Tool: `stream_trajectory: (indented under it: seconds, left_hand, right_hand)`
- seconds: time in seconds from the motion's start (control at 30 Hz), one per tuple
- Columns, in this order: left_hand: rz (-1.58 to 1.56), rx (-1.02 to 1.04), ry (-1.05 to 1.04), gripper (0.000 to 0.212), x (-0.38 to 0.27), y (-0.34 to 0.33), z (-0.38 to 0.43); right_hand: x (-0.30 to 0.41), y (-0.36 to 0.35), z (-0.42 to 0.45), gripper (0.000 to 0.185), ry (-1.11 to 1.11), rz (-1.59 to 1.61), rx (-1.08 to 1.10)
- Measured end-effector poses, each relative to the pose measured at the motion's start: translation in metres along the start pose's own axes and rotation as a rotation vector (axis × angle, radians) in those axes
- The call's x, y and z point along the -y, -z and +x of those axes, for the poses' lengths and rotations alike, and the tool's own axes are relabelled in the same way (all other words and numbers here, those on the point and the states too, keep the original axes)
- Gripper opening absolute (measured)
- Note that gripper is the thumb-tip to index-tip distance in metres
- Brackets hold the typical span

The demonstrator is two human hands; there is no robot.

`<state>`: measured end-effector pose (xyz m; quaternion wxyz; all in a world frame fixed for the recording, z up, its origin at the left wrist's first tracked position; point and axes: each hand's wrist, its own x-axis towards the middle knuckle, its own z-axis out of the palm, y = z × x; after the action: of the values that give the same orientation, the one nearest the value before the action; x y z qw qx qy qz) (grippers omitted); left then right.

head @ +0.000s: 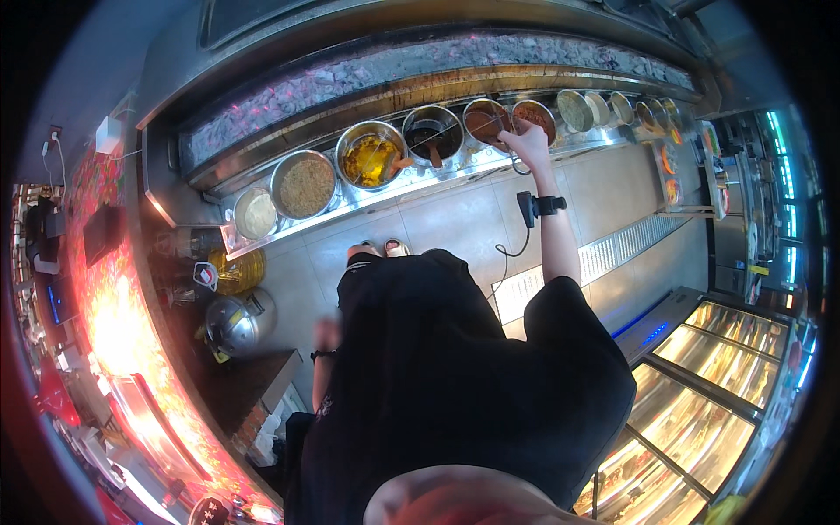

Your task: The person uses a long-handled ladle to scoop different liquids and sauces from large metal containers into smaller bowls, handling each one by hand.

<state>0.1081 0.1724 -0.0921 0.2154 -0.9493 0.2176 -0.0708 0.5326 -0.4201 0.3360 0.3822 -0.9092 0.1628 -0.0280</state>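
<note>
My right hand reaches to the metal pots on the ledge, its fingers between a pot of red-brown powder and a pot of coarse red seasoning. A thin handle or tool with a ring-like end is by the fingers; whether they grip it is unclear. To the left stand a pot of dark sauce with a brush in it and a pot of yellow oil with another brush. My left hand hangs low beside my body, blurred, with nothing visible in it.
Behind the pots runs a long charcoal grill with some glowing coals. More pots, among them one of tan seasoning, line the steel ledge. An oil jug and a round metal vessel stand at left; a lit display case is at lower right.
</note>
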Motion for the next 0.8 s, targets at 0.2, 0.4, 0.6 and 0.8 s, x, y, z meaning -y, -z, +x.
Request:
stream_trajectory:
  seconds: [0.2, 0.4, 0.6, 0.8]
  left_hand:
    - [-0.465, -0.152, 0.073, 0.014, 0.042, -0.018, 0.010]
    - [-0.740, -0.019, -0.035, 0.011, 0.101, 0.004, 0.059]
    - [-0.896, 0.135, -0.074, 0.010, 0.100, 0.019, 0.084]
    - [-1.014, 0.173, 0.071, 0.009, 0.046, 0.021, 0.126]
  right_hand:
    - [-0.024, 0.005, 0.068, 0.049, -0.096, -0.116, -0.255]
    - [-0.040, -0.012, 0.094, 0.052, -0.148, -0.245, -0.068]
    - [-0.019, -0.042, 0.030, 0.057, 0.119, -0.112, -0.151]
    - [-0.032, 0.036, 0.020, 0.049, -0.008, 0.002, 0.001]
